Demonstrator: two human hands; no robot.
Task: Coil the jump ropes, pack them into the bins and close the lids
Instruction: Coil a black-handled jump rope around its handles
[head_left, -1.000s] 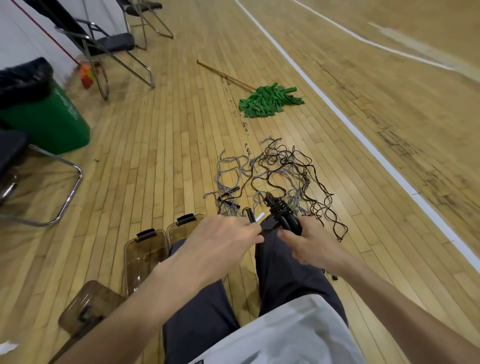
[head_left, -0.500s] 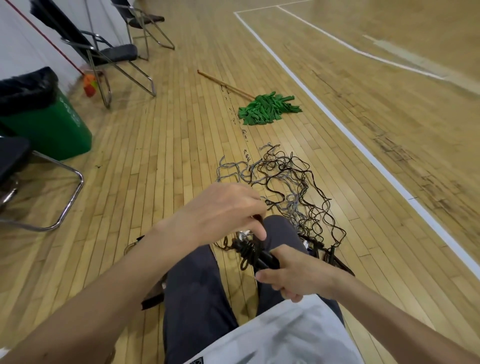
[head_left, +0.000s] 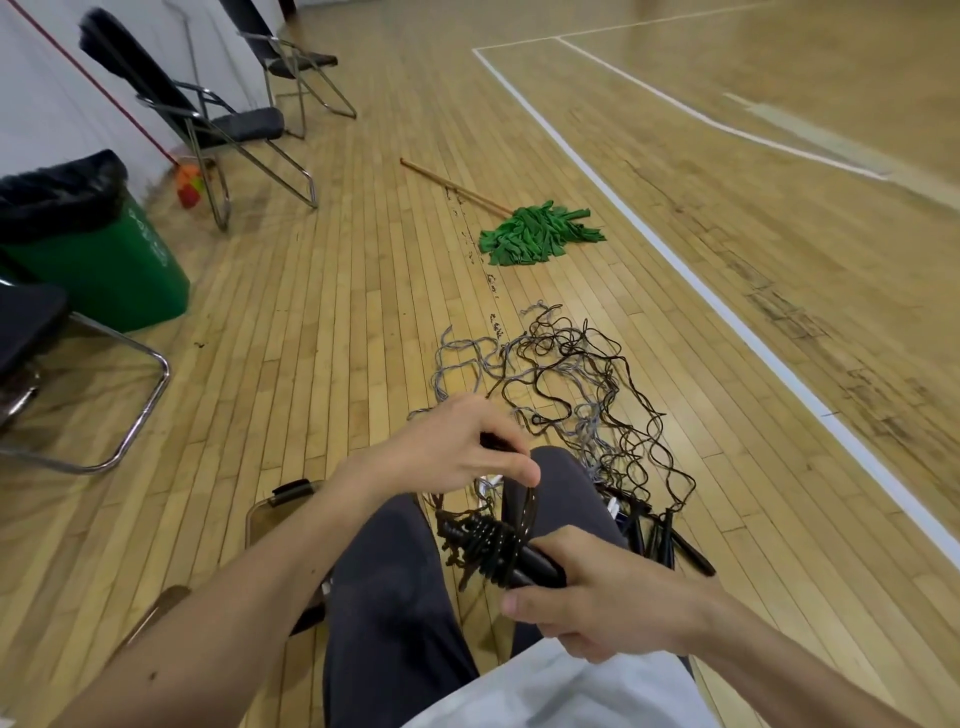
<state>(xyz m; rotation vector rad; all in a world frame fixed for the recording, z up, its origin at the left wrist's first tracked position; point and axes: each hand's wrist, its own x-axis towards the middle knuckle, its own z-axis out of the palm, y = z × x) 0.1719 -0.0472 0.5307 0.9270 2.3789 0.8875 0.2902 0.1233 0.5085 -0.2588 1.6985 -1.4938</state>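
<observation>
Head view: right hand (head_left: 597, 597) grips black cord-wound jump rope (head_left: 488, 545), now pulled lapward; left hand (head_left: 457, 452) pinches its cord (head_left: 531, 506), wrapping unfinished.

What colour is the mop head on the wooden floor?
Green; the cloth-strip mop head shows best in the head view.

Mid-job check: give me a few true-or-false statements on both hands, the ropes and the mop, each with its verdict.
1. The right hand grips black handles with rope wound round them. True.
2. The left hand lies flat and empty on the knee. False: it is raised above the knee and pinches a black rope strand.
3. A tangle of loose ropes lies on the floor ahead of the knees. True.
4. The mop head is red. False: it is green.
</observation>
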